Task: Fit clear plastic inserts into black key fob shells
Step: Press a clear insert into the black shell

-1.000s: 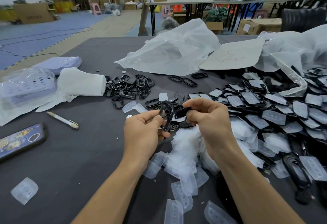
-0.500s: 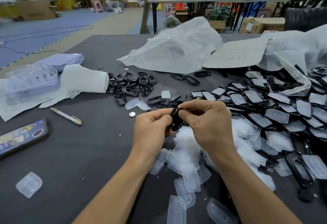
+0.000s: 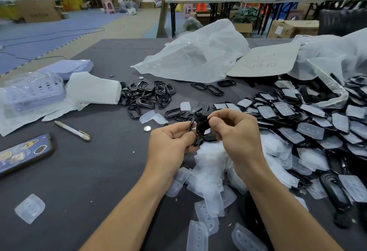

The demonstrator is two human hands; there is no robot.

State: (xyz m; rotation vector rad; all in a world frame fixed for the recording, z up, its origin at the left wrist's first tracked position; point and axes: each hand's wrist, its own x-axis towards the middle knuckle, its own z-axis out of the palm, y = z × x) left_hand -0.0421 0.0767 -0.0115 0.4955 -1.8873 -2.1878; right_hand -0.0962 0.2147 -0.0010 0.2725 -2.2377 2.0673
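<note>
Two hands meeting above the desk [image 3: 79, 171], both curled on one black shell [image 3: 199, 130]. Near edge pinched between thumb and forefinger of the left hand [image 3: 170, 143], other fingers folded under. Far side gripped by the right hand [image 3: 236, 133], thumb toward the left hand, fingers bent round. Shell held edge-on between the fingertips, lifted off the desk. Too dark and small to tell whether a clear piece sits in it.

Directly beneath both hands and wrists, a heap of clear inserts [image 3: 212, 163], spilling down between the forearms, several lying flat and loose there.

To the right of the right hand, a wide overlapping spread of filled shells [image 3: 309, 129], each black body topped with a clear piece. Beyond the left hand, a tangled pile of black frames [image 3: 147, 96], open in the middle.

Just left of the left hand's knuckles, a small coin cell [image 3: 147, 128] flat on the desk. Farther left, a pen [image 3: 72, 130], and beyond that a phone [image 3: 23, 153] with a pictured case near the desk edge. Well to the left of the left forearm, a lone insert [image 3: 29, 208] lying by itself.

Well beyond both hands, a crumpled plastic bag [image 3: 194, 58], and beside it, beyond the right hand, a cardboard sheet [image 3: 266, 62] with red writing.
</note>
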